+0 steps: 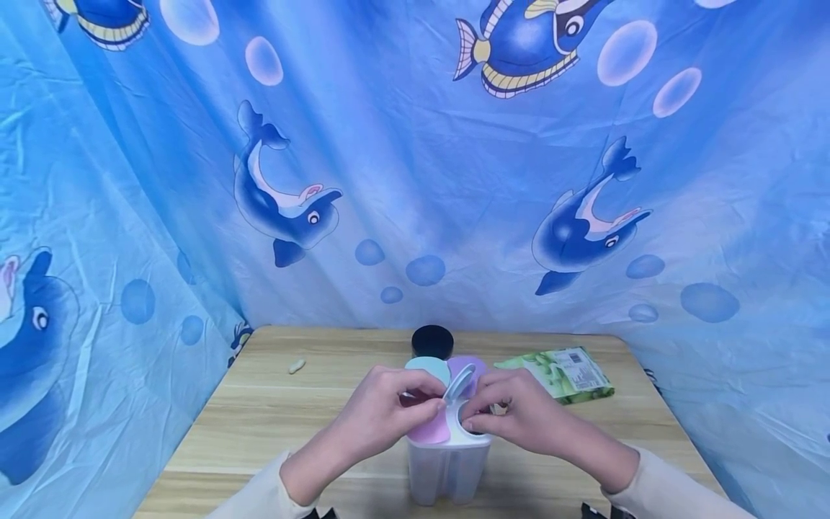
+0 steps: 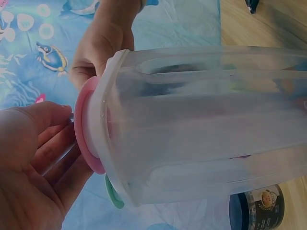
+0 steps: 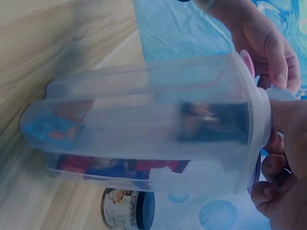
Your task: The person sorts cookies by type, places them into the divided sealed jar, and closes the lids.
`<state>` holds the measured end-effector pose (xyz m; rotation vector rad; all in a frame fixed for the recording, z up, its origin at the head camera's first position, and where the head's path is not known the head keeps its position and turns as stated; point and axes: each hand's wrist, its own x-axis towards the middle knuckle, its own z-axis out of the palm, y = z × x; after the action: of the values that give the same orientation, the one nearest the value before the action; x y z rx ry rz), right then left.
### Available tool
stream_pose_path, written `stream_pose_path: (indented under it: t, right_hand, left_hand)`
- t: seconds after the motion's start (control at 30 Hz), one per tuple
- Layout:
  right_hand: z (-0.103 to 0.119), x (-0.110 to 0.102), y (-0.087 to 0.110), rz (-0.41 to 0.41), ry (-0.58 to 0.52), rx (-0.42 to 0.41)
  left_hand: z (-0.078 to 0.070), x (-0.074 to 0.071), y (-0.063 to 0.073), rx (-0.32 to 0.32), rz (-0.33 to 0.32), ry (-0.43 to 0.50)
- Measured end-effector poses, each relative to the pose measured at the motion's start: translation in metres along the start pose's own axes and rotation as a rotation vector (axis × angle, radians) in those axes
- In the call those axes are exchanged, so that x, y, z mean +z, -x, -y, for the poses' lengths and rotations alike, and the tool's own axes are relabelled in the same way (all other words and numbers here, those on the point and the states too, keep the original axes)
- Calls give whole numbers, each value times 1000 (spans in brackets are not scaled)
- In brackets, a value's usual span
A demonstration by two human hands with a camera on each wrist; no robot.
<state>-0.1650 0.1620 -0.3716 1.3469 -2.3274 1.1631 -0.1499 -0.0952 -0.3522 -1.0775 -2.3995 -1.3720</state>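
Note:
A tall translucent food container point(image 1: 447, 468) with a white top and coloured lids stands between both hands. My left hand point(image 1: 395, 404) pinches its raised pale lid point(image 1: 459, 382) between thumb and fingers. On the right, the fingers of my right hand point(image 1: 519, 411) reach into the opening below that lid. A small dark packet point(image 3: 216, 122) hangs high in that compartment, just under the right fingers, and its top end is hidden by the rim. Beside the left hand lies the pink lid point(image 2: 88, 124); the mint lid point(image 1: 428, 367) and purple lid point(image 1: 468, 365) are behind.
Behind the container stands a black-lidded jar point(image 1: 432, 342). A green printed bag point(image 1: 564, 371) lies at the right on the wooden table point(image 1: 259, 404), with a small pale piece point(image 1: 296, 366) at the left. Inside the container are a blue packet point(image 3: 53, 132) and red-and-blue wrappers point(image 3: 110, 167).

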Motion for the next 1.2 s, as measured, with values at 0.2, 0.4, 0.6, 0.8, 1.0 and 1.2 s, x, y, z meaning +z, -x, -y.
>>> stream_pose_path:
  t: [0.2, 0.4, 0.6, 0.8, 1.0, 1.2]
  right_hand:
    - [-2, -5, 3, 7, 45, -4]
    - [-4, -22, 12, -34, 70, 68]
    - [-13, -42, 34, -72, 121, 160]
    - [-30, -53, 70, -120, 167, 289]
    - [-39, -56, 102, -120, 140, 418]
    - [-48, -61, 131, -54, 97, 564]
  left_hand:
    - [0, 1, 1, 4, -6, -2]
    - [-1, 0, 0, -1, -7, -1]
    - [-1, 1, 1, -2, -11, -9]
    - [-1, 1, 0, 42, -23, -38]
    - [0, 1, 0, 62, -27, -69]
    - [-1, 1, 0, 40, -17, -56]
